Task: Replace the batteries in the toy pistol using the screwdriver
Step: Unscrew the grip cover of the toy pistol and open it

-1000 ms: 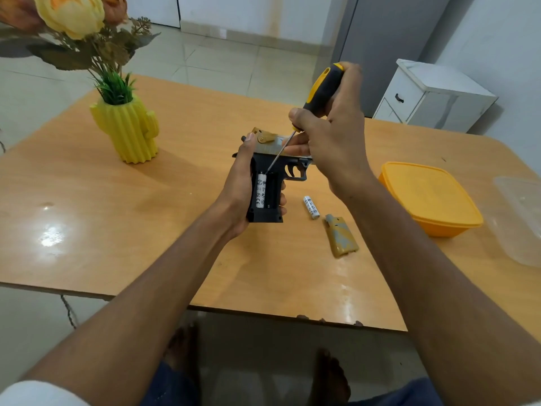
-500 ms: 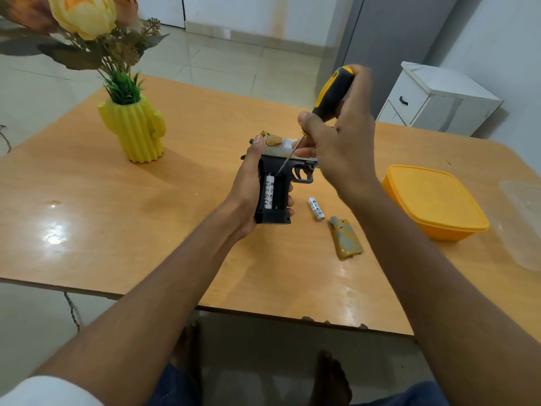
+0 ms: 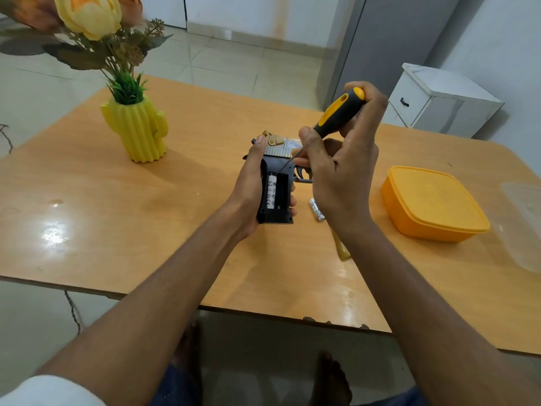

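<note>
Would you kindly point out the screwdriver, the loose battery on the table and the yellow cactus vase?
screwdriver (image 3: 339, 114): head view, on its yellow-and-black handle.
loose battery (image 3: 316, 210): head view, on its white casing.
cactus vase (image 3: 137, 130): head view, on its ribbed body.

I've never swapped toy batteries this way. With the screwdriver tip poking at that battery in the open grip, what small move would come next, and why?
Probably a gentle pry: the screwdriver in the right hand has its tip at the top end of the one battery left in the toy pistol, which the left hand grips. The slot beside it is empty, and another battery lies on the table.

Grip cover (image 3: 342, 249) mostly behind right forearm, clear lid (image 3: 524, 224) cut off
</note>
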